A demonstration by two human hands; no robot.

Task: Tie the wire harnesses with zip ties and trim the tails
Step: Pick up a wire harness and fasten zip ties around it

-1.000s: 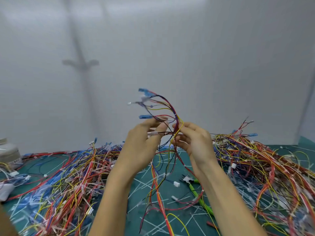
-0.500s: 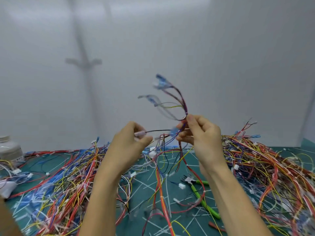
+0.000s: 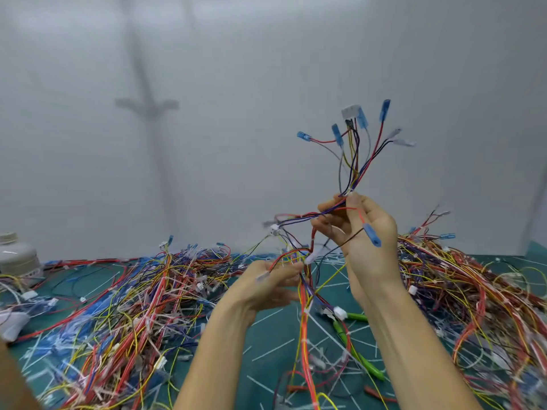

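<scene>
Right hand (image 3: 367,247) pinches the raised harness (image 3: 353,170), left hand (image 3: 266,282) grips its lower wires (image 3: 305,294); no tie visible yet, trimmed tails (image 3: 268,316) litter the desk (image 3: 272,332).

From my feed, a plain white wall (image 3: 266,84) fills the upper half of the view, and a faint grey cross-shaped shadow (image 3: 147,103) lies on its left part. Below it the counter (image 3: 278,329) has a dark green surface. At the far left, close to the wall, a squat white jar (image 3: 17,258) stands upright with its lid on. Nearer to me along the left edge lies a crumpled white thing (image 3: 11,324), too blurred for me to name. A brown blur (image 3: 11,380) cuts across the bottom-left corner; I cannot tell what it is.
</scene>
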